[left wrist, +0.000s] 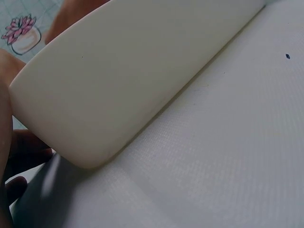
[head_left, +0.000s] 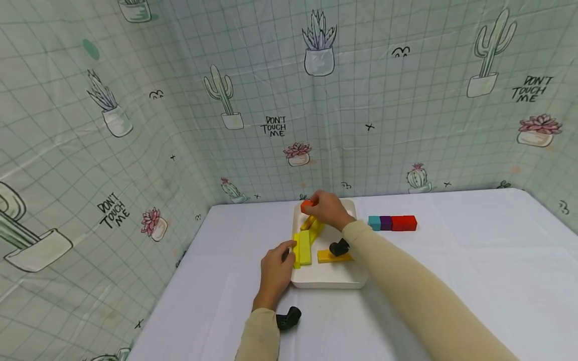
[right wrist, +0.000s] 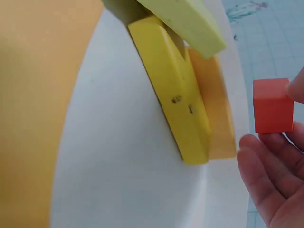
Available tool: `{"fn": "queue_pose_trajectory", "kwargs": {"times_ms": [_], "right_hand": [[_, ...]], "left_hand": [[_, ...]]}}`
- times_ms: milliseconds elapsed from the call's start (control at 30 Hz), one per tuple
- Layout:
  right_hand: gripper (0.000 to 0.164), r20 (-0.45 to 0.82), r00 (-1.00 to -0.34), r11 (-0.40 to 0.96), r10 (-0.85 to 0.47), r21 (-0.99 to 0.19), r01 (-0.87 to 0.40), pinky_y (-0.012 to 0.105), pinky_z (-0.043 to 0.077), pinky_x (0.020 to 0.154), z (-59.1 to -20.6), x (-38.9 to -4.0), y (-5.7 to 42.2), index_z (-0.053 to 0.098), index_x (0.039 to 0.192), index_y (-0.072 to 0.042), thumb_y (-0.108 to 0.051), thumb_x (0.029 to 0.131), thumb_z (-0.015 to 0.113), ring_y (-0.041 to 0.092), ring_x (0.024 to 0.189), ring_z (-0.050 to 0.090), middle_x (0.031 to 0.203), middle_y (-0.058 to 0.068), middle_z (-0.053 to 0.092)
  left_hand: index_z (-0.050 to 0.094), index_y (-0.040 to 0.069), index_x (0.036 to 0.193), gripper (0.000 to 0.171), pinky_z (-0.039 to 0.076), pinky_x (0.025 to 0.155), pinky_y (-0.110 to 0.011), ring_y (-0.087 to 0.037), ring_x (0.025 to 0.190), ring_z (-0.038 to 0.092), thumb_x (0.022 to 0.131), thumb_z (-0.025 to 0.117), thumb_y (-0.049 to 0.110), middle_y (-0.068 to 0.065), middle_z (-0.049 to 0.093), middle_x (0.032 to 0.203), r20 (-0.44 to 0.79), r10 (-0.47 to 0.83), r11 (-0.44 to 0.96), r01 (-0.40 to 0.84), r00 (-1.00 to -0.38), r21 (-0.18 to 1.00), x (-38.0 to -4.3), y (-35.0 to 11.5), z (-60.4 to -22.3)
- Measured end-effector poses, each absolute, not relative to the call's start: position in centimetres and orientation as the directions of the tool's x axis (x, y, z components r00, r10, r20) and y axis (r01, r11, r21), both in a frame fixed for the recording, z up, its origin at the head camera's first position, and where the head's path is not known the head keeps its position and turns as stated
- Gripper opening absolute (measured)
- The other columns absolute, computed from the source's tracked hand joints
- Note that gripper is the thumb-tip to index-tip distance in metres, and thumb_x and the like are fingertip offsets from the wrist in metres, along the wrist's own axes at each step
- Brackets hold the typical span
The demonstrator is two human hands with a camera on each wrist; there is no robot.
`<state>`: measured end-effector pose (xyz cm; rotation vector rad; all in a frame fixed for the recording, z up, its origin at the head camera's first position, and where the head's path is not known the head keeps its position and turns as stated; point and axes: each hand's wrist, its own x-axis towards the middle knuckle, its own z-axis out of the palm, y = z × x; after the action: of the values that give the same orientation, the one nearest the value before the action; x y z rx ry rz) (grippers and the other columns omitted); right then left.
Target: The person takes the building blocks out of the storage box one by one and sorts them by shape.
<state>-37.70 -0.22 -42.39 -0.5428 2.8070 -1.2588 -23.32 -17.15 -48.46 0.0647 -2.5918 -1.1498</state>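
My right hand (head_left: pixel 331 209) pinches a small red-orange cube (right wrist: pixel 273 105) between thumb and fingers. In the head view it is over the far end of a white tray (head_left: pixel 325 279). My left hand (head_left: pixel 275 269) grips the tray's left side, its wall (left wrist: pixel 104 76) filling much of the left wrist view. Inside the tray, close to the left fingertips, a yellow block (head_left: pixel 296 253) lies beside a yellow-green block (head_left: pixel 305 247). Farther back, a darker yellow block (right wrist: pixel 173 90) and an orange-yellow block (right wrist: pixel 213 109) lean together below the cube in the right wrist view.
An orange-yellow block (head_left: pixel 326 256) lies across the tray's near half, partly behind the black right wrist camera (head_left: pixel 339 247). To the tray's right, a teal cube (head_left: pixel 374 223), a purple cube (head_left: pixel 386 223) and a red block (head_left: pixel 404 223) form a row on the white table (head_left: pixel 474 260).
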Motion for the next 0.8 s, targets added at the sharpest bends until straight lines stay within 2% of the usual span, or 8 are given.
{"fn": "queue_pose_trajectory", "kwargs": {"times_ms": [200, 433, 633, 800], "right_hand": [[0.039, 0.104, -0.940, 0.569, -0.325, -0.772, -0.283, 0.038, 0.054, 0.085, -41.9, -37.7, 0.9, 0.060, 0.120, -0.001, -0.029, 0.092, 0.066, 0.028, 0.095, 0.060, 0.115, 0.015, 0.064], [0.039, 0.046, -0.934, 0.509, -0.355, -0.828, -0.234, 0.034, 0.057, 0.078, -41.8, -37.4, 2.4, 0.058, 0.123, 0.001, -0.024, 0.093, 0.065, 0.025, 0.089, 0.066, 0.117, 0.017, 0.062], [0.037, -0.018, -0.891, 0.478, -0.454, -0.849, -0.227, 0.031, 0.058, 0.078, -42.4, -37.3, 3.2, 0.061, 0.123, 0.000, -0.022, 0.094, 0.068, 0.024, 0.091, 0.065, 0.113, 0.013, 0.064], [0.036, -0.059, -0.851, 0.458, -0.523, -0.861, -0.222, 0.034, 0.059, 0.079, -41.9, -37.2, 4.1, 0.061, 0.124, 0.003, -0.019, 0.095, 0.066, 0.024, 0.095, 0.066, 0.113, 0.014, 0.066]], "left_hand": [[0.070, 0.020, 0.126, 0.032, 0.046, 0.099, -0.049, -0.024, 0.107, 0.059, 0.097, 0.057, 0.019, -0.005, 0.068, 0.120, 0.252, -0.166, 0.665, 0.080, -0.953, 0.743, -23.2, -17.1, -48.5], [0.070, 0.020, 0.127, 0.032, 0.047, 0.097, -0.047, -0.022, 0.105, 0.058, 0.097, 0.058, 0.019, -0.004, 0.068, 0.120, 0.252, -0.154, 0.668, 0.087, -0.955, 0.739, -23.5, -16.8, -48.2], [0.070, 0.021, 0.126, 0.032, 0.047, 0.097, -0.048, -0.022, 0.103, 0.059, 0.097, 0.058, 0.019, -0.003, 0.069, 0.118, 0.251, -0.166, 0.678, 0.074, -0.954, 0.731, -23.4, -17.0, -48.2], [0.070, 0.020, 0.126, 0.032, 0.046, 0.098, -0.048, -0.022, 0.104, 0.059, 0.096, 0.058, 0.018, -0.003, 0.069, 0.119, 0.243, -0.177, 0.673, 0.063, -0.954, 0.737, -23.3, -17.0, -48.3]]}}
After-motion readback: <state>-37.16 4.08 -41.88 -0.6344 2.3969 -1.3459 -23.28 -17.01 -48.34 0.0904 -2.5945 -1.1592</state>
